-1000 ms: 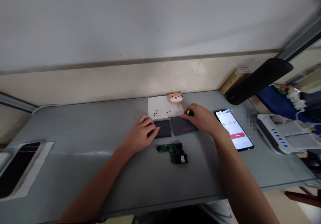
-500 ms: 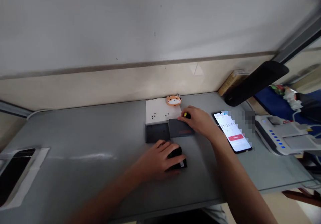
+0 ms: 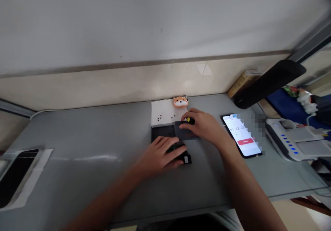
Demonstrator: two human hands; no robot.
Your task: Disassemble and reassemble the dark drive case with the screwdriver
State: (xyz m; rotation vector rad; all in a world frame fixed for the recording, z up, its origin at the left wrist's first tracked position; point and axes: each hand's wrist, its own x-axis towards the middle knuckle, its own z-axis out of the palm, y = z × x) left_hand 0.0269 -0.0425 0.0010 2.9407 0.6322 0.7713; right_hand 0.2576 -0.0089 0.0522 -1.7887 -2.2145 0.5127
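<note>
My left hand (image 3: pixel 157 157) curls its fingers over a small black part with a white label (image 3: pixel 187 160), covering much of it. This part lies on the desk at the near edge of an open dark tray-like case half (image 3: pixel 162 130). To the right lies a flat dark grey cover (image 3: pixel 190 134). Above that cover, my right hand (image 3: pixel 204 126) pinches a small screwdriver (image 3: pixel 190 120) with a black handle and yellow end; its shaft is hidden. Several tiny black screws (image 3: pixel 159 117) rest on a white paper (image 3: pixel 165 108) behind the case.
An orange dog-face case (image 3: pixel 180 102) sits on the paper's back corner. On the right are a phone running a timer (image 3: pixel 241 136), a black cylinder (image 3: pixel 269 84), a book (image 3: pixel 243 82) and a power strip (image 3: pixel 292 141). Another phone (image 3: pixel 18 176) lies far left.
My left hand has moved the black part slightly away from me, toward the case. My right hand has shifted a little left with the screwdriver, over the grey cover. The view has tilted slightly.
</note>
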